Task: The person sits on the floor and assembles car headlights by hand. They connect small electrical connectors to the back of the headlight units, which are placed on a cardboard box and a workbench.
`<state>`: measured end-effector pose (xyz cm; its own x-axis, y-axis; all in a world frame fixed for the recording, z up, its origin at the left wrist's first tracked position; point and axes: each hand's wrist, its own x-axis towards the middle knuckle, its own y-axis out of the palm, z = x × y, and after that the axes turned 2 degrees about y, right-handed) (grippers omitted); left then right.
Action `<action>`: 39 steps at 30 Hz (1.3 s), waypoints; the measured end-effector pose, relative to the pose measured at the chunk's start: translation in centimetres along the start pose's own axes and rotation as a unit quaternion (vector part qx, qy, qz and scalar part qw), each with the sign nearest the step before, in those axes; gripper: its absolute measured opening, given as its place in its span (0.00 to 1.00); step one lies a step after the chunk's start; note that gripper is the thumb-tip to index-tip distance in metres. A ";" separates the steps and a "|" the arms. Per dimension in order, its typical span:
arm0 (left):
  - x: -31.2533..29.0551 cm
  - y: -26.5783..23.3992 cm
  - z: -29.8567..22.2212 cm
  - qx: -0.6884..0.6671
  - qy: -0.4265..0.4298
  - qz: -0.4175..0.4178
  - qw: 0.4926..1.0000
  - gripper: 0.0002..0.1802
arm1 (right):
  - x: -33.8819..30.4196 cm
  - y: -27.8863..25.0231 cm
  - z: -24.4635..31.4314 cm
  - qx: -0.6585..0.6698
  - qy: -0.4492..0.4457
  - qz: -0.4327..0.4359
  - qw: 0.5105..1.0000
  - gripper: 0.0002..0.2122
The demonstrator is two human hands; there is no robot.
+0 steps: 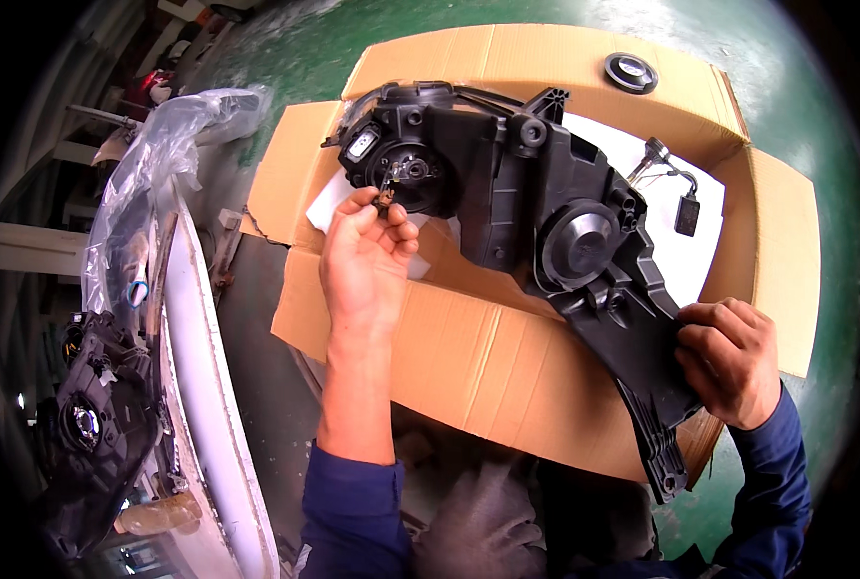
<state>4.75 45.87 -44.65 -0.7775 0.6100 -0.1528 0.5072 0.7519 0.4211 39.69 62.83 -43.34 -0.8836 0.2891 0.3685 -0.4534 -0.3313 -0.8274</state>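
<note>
A black car headlight housing (507,183) lies back side up across an open cardboard box. Between the thumb and fingertips of my left hand (367,251) is a small bulb (388,191) with a brownish base. It is at the lower left of the round opening (415,170) in the housing; whether it touches the socket inside I cannot tell. My right hand (732,362) is closed on the edge of the housing's lower right arm. A round black cap (580,244) covers the other opening, in the middle of the housing.
The cardboard box (430,367) has its flaps spread outward. One far flap bears a loose round black cap (631,72). Inside, a bulb with a cable and black box (687,214) lies on white foam. At left are another headlight (87,425), plastic film (150,145) and scissors (138,289).
</note>
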 end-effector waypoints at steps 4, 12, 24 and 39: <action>0.5 -1.7 0.4 -0.101 -0.059 0.054 0.992 0.10 | 0.2 0.0 0.2 -0.002 0.000 -0.003 1.000 0.12; 0.8 -3.2 1.4 -0.173 -0.072 0.109 0.976 0.11 | 0.4 0.4 0.1 -0.001 0.005 -0.001 1.000 0.12; 0.2 -2.4 1.7 0.026 0.042 0.041 0.998 0.10 | 0.8 0.5 0.1 -0.001 0.007 0.005 1.000 0.12; -0.4 -5.2 3.3 -0.123 -0.005 0.112 0.986 0.13 | 1.1 0.7 0.2 -0.004 0.015 0.029 0.999 0.13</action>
<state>3.64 42.58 -49.78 -0.6519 0.7573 -0.0385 0.5598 0.5149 0.6492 38.41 62.75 -43.42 -0.9041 0.2961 0.3079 -0.4012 -0.3410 -0.8501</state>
